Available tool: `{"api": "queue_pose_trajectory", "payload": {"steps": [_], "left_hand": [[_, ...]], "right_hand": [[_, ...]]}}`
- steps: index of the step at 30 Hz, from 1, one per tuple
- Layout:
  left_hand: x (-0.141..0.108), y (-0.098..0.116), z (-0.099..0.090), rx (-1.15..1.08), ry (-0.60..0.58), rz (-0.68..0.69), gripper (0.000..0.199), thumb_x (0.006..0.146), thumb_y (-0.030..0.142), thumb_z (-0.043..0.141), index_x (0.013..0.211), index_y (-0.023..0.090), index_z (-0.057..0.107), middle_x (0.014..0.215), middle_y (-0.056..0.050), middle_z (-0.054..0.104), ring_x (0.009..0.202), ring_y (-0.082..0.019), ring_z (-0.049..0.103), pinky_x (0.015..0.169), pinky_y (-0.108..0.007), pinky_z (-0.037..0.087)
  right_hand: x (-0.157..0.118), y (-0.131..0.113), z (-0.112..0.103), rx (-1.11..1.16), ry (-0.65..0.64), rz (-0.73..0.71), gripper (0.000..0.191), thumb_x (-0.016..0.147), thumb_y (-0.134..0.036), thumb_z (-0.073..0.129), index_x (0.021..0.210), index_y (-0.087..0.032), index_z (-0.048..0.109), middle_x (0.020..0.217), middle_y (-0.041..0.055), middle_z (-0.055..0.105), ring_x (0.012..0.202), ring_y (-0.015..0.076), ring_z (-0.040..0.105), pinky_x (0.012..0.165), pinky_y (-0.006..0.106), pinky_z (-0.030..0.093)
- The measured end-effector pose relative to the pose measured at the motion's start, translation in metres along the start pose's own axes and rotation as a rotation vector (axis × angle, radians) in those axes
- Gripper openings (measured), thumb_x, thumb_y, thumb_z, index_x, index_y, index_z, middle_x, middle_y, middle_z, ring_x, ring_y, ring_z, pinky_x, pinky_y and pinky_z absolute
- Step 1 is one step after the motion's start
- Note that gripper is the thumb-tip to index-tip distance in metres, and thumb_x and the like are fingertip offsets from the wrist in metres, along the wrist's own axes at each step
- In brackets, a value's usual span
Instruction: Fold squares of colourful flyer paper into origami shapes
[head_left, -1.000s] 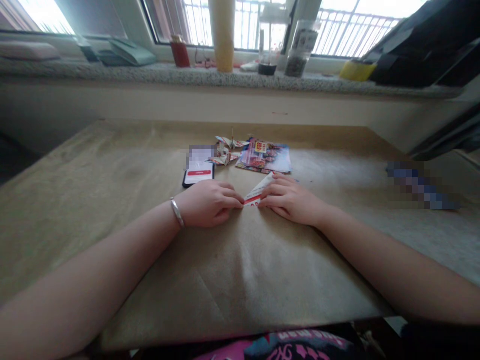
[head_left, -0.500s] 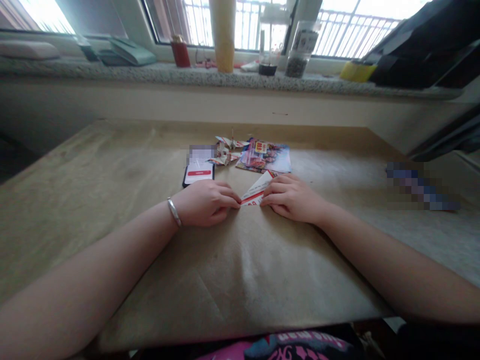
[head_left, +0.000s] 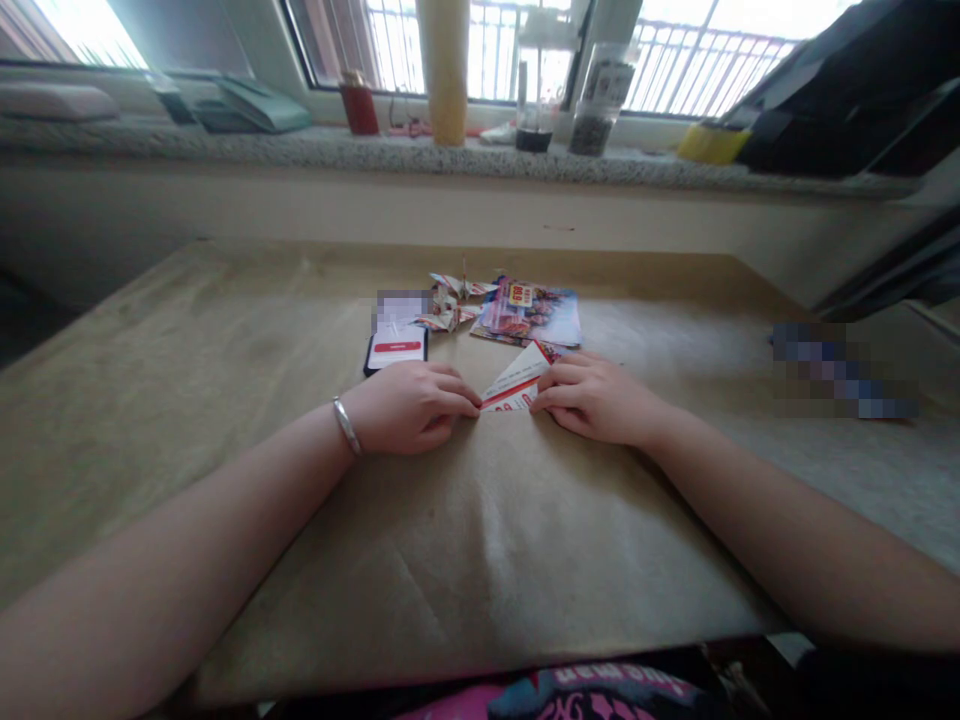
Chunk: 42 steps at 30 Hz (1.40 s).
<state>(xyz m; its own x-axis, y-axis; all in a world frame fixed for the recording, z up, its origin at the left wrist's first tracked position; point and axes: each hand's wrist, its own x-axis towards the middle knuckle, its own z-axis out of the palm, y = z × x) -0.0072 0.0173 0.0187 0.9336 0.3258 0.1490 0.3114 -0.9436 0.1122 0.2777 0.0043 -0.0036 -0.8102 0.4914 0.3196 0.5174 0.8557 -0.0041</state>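
A folded triangle of printed paper (head_left: 511, 388), white with red stripes and lettering, lies flat on the table between my hands. My left hand (head_left: 416, 405), a silver bangle on its wrist, pinches the paper's left corner with fingertips and thumb. Over the right part of the paper rests my right hand (head_left: 589, 398), its fingers curled and pressed on the lower edge; they hide that end. Just beyond my left hand lies a phone (head_left: 397, 350) with a lit screen. Folded paper figures (head_left: 450, 308) stand behind it, beside a stack of colourful printed sheets (head_left: 536, 312).
A tan cover (head_left: 450, 560) spreads over the table. At the right lies a blurred-out bluish item (head_left: 840, 372). Along the stone windowsill (head_left: 300, 145) stand a red container (head_left: 359, 105), a tall yellow cylinder (head_left: 448, 80), clear containers (head_left: 596, 110) and a yellow object (head_left: 712, 142).
My right hand has slid slightly to the right along the paper's lower edge, showing more of the red lettering. My left hand keeps its pinch on the left corner.
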Motion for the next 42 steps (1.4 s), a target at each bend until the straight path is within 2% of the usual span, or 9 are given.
{"api": "queue_pose_trajectory", "payload": {"steps": [14, 29, 42], "left_hand": [[-0.002, 0.000, 0.000, 0.003, 0.007, 0.007, 0.039, 0.077, 0.011, 0.047, 0.109, 0.021, 0.068, 0.112, -0.003, 0.069, 0.100, -0.020, 0.062, 0.090, -0.033, 0.051], [-0.004, -0.002, 0.004, 0.035, 0.030, 0.044, 0.037, 0.075, 0.011, 0.048, 0.106, 0.019, 0.068, 0.111, -0.004, 0.070, 0.098, -0.021, 0.064, 0.086, -0.034, 0.053], [-0.004, 0.001, 0.002, 0.011, 0.014, 0.026, 0.036, 0.073, 0.013, 0.051, 0.105, 0.019, 0.068, 0.114, -0.004, 0.069, 0.100, -0.022, 0.063, 0.088, -0.035, 0.052]], "right_hand": [[-0.007, 0.003, -0.005, 0.027, -0.003, -0.015, 0.025, 0.086, -0.015, 0.048, 0.089, -0.022, 0.072, 0.093, 0.0066, 0.068, 0.084, 0.0181, 0.060, 0.076, 0.031, 0.048], [-0.014, 0.010, -0.008, 0.105, -0.033, 0.030, 0.026, 0.083, -0.013, 0.049, 0.089, -0.022, 0.073, 0.085, 0.0058, 0.066, 0.078, 0.0157, 0.059, 0.073, 0.028, 0.047], [-0.017, 0.012, -0.016, 0.137, -0.071, 0.060, 0.028, 0.081, -0.012, 0.049, 0.088, -0.023, 0.074, 0.090, 0.0071, 0.067, 0.081, 0.0167, 0.061, 0.075, 0.029, 0.049]]}}
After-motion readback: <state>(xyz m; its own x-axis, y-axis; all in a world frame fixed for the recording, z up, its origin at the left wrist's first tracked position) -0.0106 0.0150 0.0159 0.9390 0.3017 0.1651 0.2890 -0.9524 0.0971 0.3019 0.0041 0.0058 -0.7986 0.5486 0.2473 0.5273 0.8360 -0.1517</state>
